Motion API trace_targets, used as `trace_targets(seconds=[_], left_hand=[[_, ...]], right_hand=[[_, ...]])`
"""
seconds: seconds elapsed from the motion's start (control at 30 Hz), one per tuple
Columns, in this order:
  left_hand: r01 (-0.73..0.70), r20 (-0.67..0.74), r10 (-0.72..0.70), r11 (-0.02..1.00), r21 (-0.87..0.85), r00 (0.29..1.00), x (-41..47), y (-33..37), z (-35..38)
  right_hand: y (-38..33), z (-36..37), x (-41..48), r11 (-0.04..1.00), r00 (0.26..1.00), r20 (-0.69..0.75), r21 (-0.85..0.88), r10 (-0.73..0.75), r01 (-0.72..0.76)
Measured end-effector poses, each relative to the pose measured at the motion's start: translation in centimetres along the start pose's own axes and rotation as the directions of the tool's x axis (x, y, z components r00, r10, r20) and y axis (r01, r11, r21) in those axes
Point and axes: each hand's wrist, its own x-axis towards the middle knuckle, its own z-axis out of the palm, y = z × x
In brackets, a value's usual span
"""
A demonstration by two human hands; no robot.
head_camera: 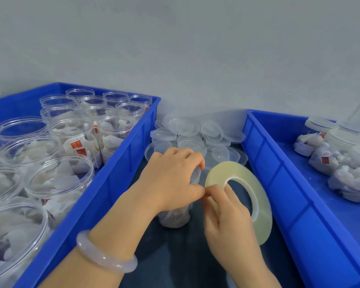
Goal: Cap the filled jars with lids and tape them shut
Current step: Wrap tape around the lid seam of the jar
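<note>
- Plain grey wall behind, dark counter [175,256] below, with 2 blue plastic crates on it and a gap between them where the work is done.
- Left blue plastic crate [121,163] holds many clear round plastic jars [71,132], uncapped and filled with white sachets; right blue plastic crate [279,183] holds capped jars lying on their sides [345,156].
- A heap of clear round plastic lids [195,129] sits at the far end of the gap, near the wall.
- The jar being sealed [175,217] stands upright in the gap. The left hand [173,177], with a pale bangle on its wrist [106,256], is closed over its top, fingers curled round the lid rim, which is mostly hidden.
- The right hand [227,215] grips a wide flat roll of clear tape [243,196] held on edge just beside the jar; thumb and forefinger pinch at the roll's rim next to the left thumb, seemingly on the tape's free end, though the end itself is too fine to make out.
- Handling, as I judge it: the jar is light, thin-walled and slick, so it may tip or spin unless held down from above. Squeezing the wall may buckle it; the stiffer lid rim is the better hold.
- The tape is thin and clingy; kept taut and short it should lie flat along the lid seam.
</note>
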Motion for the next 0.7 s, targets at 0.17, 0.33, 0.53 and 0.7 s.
trace_targets(seconds=[0.17,0.33,0.53,0.7], left_hand=[[0.076,0.158,-0.074,0.997,-0.01,0.985,0.9,0.4,-0.9],[0.174,0.223,-0.173,0.985,0.02,0.959,1.8,1.3,-1.2],[0.225,0.15,-0.243,0.966,0.129,0.958,1.7,2.3,-0.5],[0.226,0.061,-0.228,0.973,0.05,0.972,1.8,2.3,-0.4]], right_hand=[[0.4,0.2,0.9,0.997,0.997,0.027,0.038,0.073,-0.074],[0.4,-0.4,1.0,0.996,1.0,0.006,-0.086,-0.02,0.02],[0.6,-0.7,0.4,0.988,0.999,-0.009,-0.144,-0.052,0.05],[0.4,-0.3,-0.3,0.988,1.0,-0.013,-0.154,-0.013,0.011]])
